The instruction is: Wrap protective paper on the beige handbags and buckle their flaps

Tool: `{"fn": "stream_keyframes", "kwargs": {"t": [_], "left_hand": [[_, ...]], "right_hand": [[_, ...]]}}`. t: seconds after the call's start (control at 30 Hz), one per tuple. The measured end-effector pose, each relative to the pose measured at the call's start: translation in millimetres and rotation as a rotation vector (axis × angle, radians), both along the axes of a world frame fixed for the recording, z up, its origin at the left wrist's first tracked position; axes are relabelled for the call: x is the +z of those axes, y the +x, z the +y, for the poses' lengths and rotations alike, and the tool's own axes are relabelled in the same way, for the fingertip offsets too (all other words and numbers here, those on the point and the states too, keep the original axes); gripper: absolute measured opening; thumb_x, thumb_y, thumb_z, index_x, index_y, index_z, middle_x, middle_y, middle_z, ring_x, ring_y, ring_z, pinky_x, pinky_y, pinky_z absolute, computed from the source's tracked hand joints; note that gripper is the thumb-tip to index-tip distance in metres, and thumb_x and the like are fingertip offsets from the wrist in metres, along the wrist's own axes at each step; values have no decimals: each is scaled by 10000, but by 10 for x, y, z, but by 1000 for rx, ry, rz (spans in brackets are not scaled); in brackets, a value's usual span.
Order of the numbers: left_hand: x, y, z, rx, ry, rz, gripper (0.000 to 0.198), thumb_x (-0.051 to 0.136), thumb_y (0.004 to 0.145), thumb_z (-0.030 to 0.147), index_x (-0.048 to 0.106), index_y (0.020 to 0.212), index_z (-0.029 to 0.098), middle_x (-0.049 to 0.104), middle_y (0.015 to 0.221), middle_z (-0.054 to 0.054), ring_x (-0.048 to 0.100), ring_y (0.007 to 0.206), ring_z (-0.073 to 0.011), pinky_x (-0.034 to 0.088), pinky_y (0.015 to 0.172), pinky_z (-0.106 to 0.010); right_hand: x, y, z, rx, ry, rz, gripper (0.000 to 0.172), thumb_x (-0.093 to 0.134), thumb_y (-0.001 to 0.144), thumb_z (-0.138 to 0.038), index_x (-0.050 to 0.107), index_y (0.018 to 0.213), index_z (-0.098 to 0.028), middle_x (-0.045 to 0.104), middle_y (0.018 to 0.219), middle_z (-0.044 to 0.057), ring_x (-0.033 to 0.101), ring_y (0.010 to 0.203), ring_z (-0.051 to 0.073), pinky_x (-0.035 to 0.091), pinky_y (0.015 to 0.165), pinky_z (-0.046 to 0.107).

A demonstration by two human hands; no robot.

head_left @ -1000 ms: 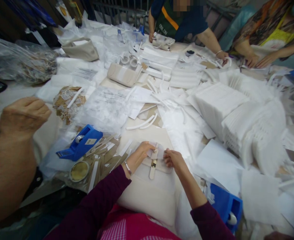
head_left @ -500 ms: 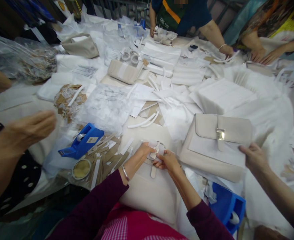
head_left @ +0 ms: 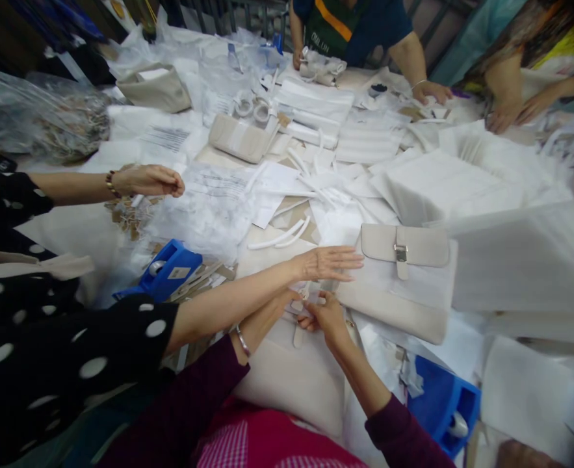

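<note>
Just beyond the pink fabric apron [head_left: 272,437], a soft, flat, beige bag [head_left: 294,377] is lying, its narrow beige strap [head_left: 298,335] being pinched between the fingertips of the right hand [head_left: 328,318]; the left hand [head_left: 279,304] is resting at the strap too, grip partly hidden, cannot tell. Above, a co-worker's outstretched hand [head_left: 323,263] is hovering near a second, beige, metal-buckled flap bag [head_left: 398,305].
</note>
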State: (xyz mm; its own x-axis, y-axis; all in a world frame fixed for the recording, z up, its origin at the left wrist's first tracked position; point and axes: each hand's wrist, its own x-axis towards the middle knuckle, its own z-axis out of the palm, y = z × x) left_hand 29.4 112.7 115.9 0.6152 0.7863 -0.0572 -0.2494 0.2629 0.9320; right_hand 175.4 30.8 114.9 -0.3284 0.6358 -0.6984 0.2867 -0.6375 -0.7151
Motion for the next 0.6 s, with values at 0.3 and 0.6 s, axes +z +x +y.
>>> {"fn": "stream_keyframes", "kwargs": {"t": [0.3,0.6], "left_hand": [[-472,556,855,23,439,351,324,369,858,133,625,1055,160,493,1370,-87,200,1397,-110,55,1150,-418],[-455,752,953,243,-127,-93,211,502,727,147,510,935,114,650,1047,-201,642,948,-244,448,878,-468]], "right_hand": [[-59,27,-129,-66,4,94,434,624,717,-404,373,1012,-209,660,550,-10,592,396,167,431,363,219],[-100,5,-169,-131,17,108,442,602,721,-395,366,1052,-222,605,505,-44,603,431,184,440,388,240]]}}
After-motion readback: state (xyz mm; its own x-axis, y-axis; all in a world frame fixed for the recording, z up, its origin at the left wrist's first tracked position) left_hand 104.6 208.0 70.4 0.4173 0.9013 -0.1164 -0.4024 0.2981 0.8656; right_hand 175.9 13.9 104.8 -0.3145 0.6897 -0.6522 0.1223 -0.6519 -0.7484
